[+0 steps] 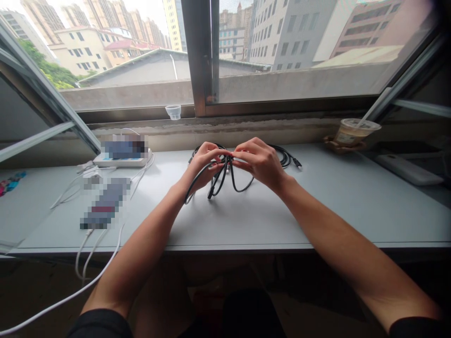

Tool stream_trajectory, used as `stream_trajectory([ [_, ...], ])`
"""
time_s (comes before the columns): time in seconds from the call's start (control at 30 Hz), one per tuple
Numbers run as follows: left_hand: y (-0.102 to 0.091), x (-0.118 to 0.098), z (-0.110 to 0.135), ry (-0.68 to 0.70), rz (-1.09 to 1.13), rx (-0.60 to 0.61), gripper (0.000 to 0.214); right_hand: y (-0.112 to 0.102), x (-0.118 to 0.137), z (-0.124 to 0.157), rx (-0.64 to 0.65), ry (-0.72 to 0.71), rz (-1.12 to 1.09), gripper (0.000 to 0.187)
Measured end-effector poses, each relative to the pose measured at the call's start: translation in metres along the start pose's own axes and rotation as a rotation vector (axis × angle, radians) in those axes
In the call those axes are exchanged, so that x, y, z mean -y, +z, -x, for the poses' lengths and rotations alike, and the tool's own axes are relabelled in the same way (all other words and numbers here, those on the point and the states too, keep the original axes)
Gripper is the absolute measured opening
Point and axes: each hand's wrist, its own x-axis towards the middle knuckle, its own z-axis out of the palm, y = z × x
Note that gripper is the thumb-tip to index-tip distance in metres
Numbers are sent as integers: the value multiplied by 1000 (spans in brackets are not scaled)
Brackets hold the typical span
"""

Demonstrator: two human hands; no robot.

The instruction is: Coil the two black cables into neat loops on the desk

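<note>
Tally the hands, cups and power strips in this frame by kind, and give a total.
Hands (left hand, right hand): 2
Cups (clear plastic cup, lidded drink cup): 2
Power strips (white power strip): 1
Total: 5

An upper-floor workspace — a long desk [246, 225] under an open window [199, 56], city high-rises [289, 33] beyond.

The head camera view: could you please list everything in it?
black cable: one bundle, black, between the hands
pale grey desk: one, along the window
power strip: one, white, back left, partly blurred
cords: several, white, left
pixelated object: one, colour hidden, left
plastic cup: one, clear, on the window ledge
drink cup with straw: one, clear, back right
oblong object: one, white, far right
patterned item: one, pink and blue, far left
left hand: one, on the cable
right hand: one, on the cable
</note>
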Motion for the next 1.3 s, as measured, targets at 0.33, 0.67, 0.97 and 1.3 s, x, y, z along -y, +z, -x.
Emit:
stream_trajectory([
  [0.33,-15,-9,0,118,-87,11,25,-2,-2,0,52,25,46,28],
  [0.67,-9,-7,2,118,-39,26,29,2,0,0,15,33,59,33],
  [0.97,-8,0,0,166,-2,-82,33,8,8,0,6,-44,-123,34],
  [1.3,-13,8,-3,165,124,-209,34,25,-39,18,54,163,-34,29],
])
